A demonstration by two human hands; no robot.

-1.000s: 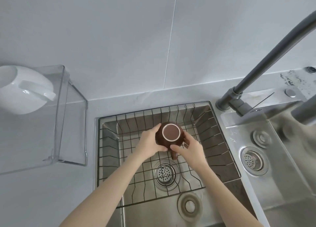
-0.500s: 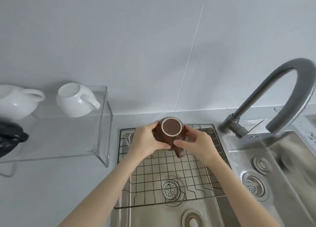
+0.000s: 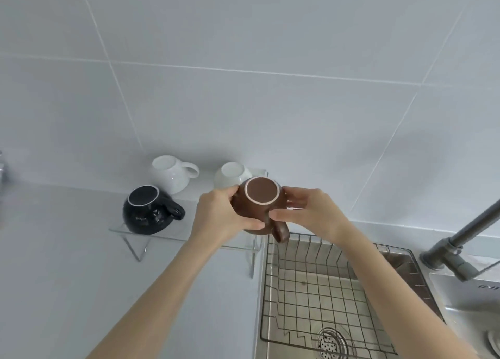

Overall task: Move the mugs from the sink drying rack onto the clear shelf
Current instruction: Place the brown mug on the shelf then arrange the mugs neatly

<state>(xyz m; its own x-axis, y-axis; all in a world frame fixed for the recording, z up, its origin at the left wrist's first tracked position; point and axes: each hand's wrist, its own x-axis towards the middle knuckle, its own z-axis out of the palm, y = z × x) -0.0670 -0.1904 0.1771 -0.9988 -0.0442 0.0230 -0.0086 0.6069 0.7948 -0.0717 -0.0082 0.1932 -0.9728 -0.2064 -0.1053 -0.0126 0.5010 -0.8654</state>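
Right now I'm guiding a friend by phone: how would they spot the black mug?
Find the clear shelf on the counter, left of the sink. Three mugs stand upside down on it. The black mug is at the front left corner, the only dark one there; the two behind are white.

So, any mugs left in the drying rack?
No, the drying rack shows only bare wire; both hands hold the brown mug above the shelf.

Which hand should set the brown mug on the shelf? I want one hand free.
Probably the left hand: it wraps the brown mug's shelf-facing side. The clear shelf lies left. The right hand holds with its fingers only, nearer the sink.
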